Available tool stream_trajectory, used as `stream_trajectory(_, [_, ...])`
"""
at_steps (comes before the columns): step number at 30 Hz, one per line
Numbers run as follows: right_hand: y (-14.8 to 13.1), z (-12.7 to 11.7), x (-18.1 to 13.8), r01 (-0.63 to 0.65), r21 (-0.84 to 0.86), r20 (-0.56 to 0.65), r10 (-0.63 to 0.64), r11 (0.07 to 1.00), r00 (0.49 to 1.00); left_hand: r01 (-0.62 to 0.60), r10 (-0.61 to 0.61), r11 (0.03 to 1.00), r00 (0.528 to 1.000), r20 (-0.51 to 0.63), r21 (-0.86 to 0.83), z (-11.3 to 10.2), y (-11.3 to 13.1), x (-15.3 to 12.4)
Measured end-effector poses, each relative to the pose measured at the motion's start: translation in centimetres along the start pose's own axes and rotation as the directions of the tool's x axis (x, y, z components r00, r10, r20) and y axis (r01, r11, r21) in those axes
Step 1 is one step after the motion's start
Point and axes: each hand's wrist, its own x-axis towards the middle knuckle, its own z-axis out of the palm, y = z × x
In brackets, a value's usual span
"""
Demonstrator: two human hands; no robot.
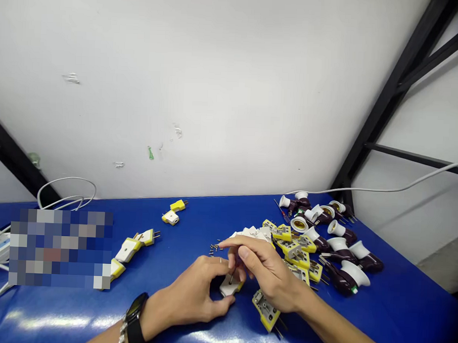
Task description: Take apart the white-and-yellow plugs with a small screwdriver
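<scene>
My left hand (195,291), with a black watch on the wrist, is closed around a small white and yellow plug (229,286) low on the blue table (211,226). Right above that plug, my right hand (264,271) pinches something thin, and I cannot make out what it is. An open yellow plug half (266,310) lies under my right wrist. Several tiny screws (213,248) are scattered just beyond my fingers.
A heap of yellow and white plug parts (292,247) lies to the right, with several dark lamp sockets with white rims (339,247) behind it. Assembled plugs (135,243) sit to the left. White cables (66,195) run at the left edge and along the right wall.
</scene>
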Motion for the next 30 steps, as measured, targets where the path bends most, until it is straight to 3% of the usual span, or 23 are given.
stream_trajectory(4, [-0.2, 0.0, -0.1, 0.017, -0.011, 0.014, -0.017, 1.000, 1.000, 0.016, -0.014, 0.999, 0.999, 0.035, -0.038, -0.3, 0.2, -0.1])
stream_trajectory(9, [-0.2, -0.1, -0.2, 0.025, -0.053, 0.011, -0.025, 0.998, 1.000, -0.019, 0.015, 0.999, 0.996, -0.086, -0.040, -0.3, 0.0, -0.1])
stream_trajectory(13, [0.2, 0.3, -0.3, 0.049, -0.065, 0.023, -0.048, 0.997, 0.999, -0.005, -0.003, 0.996, 0.996, -0.087, -0.094, -0.3, -0.4, 0.0])
stream_trajectory(19, [0.9, 1.3, -0.1, 0.037, -0.079, -0.126, -0.047, 0.996, 0.991, 0.046, -0.061, 0.994, 0.987, -0.152, -0.100, -0.1, -0.8, 0.1])
stream_trajectory(25, [0.9, 1.5, -0.2, 0.043, -0.085, -0.082, -0.050, 0.995, 0.995, -0.031, 0.012, 0.992, 0.988, -0.154, -0.121, -0.4, -0.1, 0.3])
stream_trajectory(30, [1.2, 1.5, -0.1, 0.043, -0.078, -0.079, -0.049, 0.996, 0.996, 0.034, -0.059, 0.994, 0.969, -0.240, -0.108, -0.2, -0.7, 0.3])
